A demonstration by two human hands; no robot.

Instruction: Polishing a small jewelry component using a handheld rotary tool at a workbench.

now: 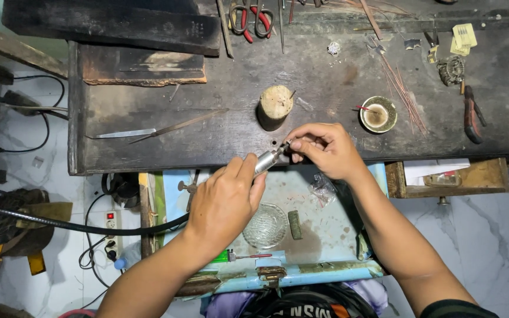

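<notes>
My left hand (225, 200) grips a silver rotary handpiece (268, 159) whose black flexible shaft (72, 225) runs off to the left. Its tip points up and right toward my right hand (325, 150). My right hand's fingers are pinched at the tool's tip, on a small part that I cannot make out. Both hands hover at the front edge of the dark wooden workbench (219, 141), just below a short wooden peg block (274, 107).
An open light-blue drawer (325, 235) below holds a glass dish (265, 225), a small plastic bag and a green-handled tool. On the bench lie files (178, 125), red-handled pliers (251, 20), a small round bowl (378, 114), thin copper wires (405, 94) and dark pliers (472, 115). Cables and a power strip lie on the floor.
</notes>
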